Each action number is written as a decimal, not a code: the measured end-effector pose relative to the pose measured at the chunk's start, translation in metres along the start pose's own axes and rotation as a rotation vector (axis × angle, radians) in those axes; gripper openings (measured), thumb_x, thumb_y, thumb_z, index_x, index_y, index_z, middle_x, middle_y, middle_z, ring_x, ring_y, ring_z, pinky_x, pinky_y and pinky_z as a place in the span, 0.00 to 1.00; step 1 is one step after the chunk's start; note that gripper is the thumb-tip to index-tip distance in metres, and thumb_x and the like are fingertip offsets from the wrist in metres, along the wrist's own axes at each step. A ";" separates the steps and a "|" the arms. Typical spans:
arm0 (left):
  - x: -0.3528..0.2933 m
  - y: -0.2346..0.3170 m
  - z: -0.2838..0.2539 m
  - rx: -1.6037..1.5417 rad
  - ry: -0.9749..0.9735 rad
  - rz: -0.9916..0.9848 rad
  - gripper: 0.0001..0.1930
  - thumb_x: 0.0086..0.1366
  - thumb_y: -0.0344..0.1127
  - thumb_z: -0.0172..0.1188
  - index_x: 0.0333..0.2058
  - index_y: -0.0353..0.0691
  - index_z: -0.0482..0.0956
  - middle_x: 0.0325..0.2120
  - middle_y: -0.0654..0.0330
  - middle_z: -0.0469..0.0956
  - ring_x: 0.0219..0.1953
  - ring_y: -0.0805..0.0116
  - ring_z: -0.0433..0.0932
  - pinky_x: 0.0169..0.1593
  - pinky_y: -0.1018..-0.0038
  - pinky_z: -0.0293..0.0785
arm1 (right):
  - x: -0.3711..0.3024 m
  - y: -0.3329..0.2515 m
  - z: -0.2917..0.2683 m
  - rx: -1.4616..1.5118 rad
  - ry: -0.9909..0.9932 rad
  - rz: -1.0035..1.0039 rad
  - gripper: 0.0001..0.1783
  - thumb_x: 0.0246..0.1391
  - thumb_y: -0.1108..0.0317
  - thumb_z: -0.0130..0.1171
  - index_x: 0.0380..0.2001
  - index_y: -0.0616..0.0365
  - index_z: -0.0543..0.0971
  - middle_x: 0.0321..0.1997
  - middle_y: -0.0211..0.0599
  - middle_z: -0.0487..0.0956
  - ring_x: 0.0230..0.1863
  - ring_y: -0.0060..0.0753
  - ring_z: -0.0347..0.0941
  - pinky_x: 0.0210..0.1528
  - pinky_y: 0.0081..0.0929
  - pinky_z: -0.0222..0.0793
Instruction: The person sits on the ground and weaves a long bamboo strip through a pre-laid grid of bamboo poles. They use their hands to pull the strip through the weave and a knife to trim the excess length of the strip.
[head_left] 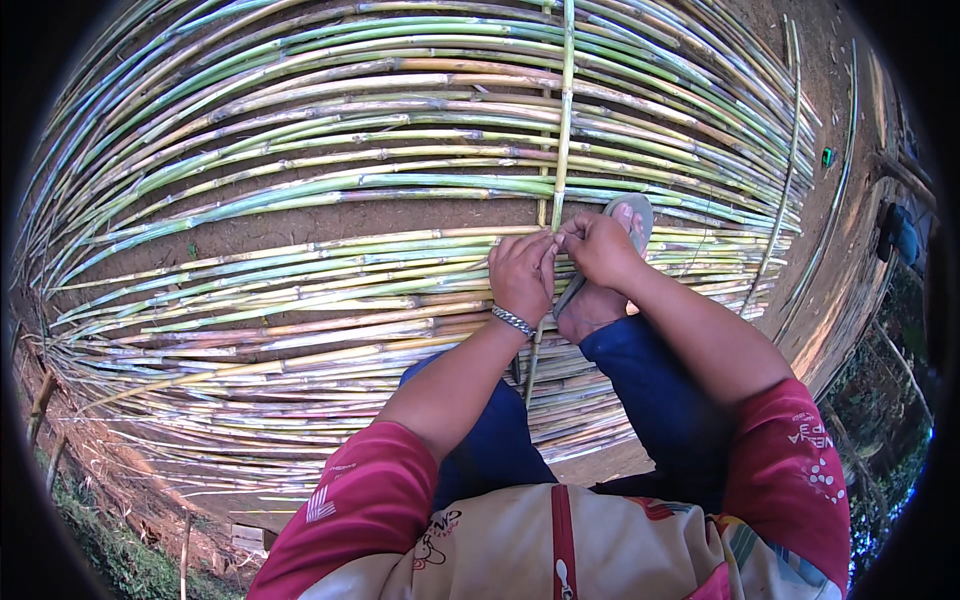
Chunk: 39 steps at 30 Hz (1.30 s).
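Observation:
My left hand (522, 272) and my right hand (603, 250) meet at the lower end of an upright-lying cane pole (564, 120), where it crosses the long green and yellow canes (380, 240). Both hands are closed, thumbs and fingertips pinched close together. Whatever lies between the fingertips is too small or hidden to name. A chain bracelet (513, 320) circles my left wrist. Just beside my right hand, my foot in a grey sandal (643, 215) rests on the canes, partly covered by that hand.
Many canes lie side by side across the bare soil (300, 213), with a gap between two groups. Another cross pole (792, 150) lies over their right ends. A small green object (827, 156) sits on the ground beyond it. Wooden stakes (42, 405) stand at the left.

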<state>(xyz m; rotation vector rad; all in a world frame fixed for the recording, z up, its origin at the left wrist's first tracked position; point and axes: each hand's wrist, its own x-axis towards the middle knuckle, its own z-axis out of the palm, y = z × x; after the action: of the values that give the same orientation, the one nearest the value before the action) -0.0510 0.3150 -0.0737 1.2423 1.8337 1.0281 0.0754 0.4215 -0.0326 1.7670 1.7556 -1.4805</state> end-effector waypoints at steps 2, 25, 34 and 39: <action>0.003 -0.002 -0.003 -0.008 -0.019 -0.014 0.06 0.66 0.31 0.64 0.38 0.39 0.88 0.39 0.57 0.88 0.41 0.55 0.81 0.49 0.62 0.74 | 0.004 -0.001 -0.007 -0.082 -0.037 -0.100 0.10 0.59 0.64 0.63 0.34 0.61 0.84 0.33 0.51 0.85 0.37 0.55 0.82 0.43 0.44 0.76; 0.088 0.015 -0.042 0.183 -0.674 -0.267 0.15 0.69 0.39 0.56 0.33 0.36 0.87 0.34 0.41 0.84 0.38 0.39 0.83 0.47 0.51 0.79 | -0.012 -0.014 0.021 -0.784 0.098 -0.331 0.10 0.64 0.66 0.51 0.35 0.60 0.78 0.33 0.51 0.84 0.33 0.51 0.85 0.34 0.46 0.81; 0.100 -0.009 -0.065 0.315 -0.690 0.393 0.35 0.57 0.31 0.65 0.66 0.50 0.72 0.72 0.65 0.64 0.74 0.55 0.58 0.73 0.50 0.54 | -0.013 -0.029 0.049 -0.542 0.247 -0.058 0.16 0.64 0.63 0.51 0.29 0.63 0.82 0.32 0.60 0.84 0.34 0.59 0.85 0.38 0.50 0.80; 0.106 -0.013 -0.065 0.507 -0.819 0.527 0.43 0.58 0.30 0.64 0.73 0.58 0.63 0.78 0.71 0.51 0.80 0.56 0.47 0.78 0.43 0.38 | 0.008 -0.016 0.072 -0.397 0.426 0.088 0.18 0.67 0.63 0.50 0.30 0.62 0.83 0.27 0.54 0.84 0.31 0.52 0.84 0.33 0.45 0.79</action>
<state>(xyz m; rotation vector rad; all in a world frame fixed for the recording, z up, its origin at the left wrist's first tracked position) -0.1451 0.3974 -0.0667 2.1241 1.1490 0.1740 0.0263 0.3757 -0.0637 1.9986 1.9573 -0.6839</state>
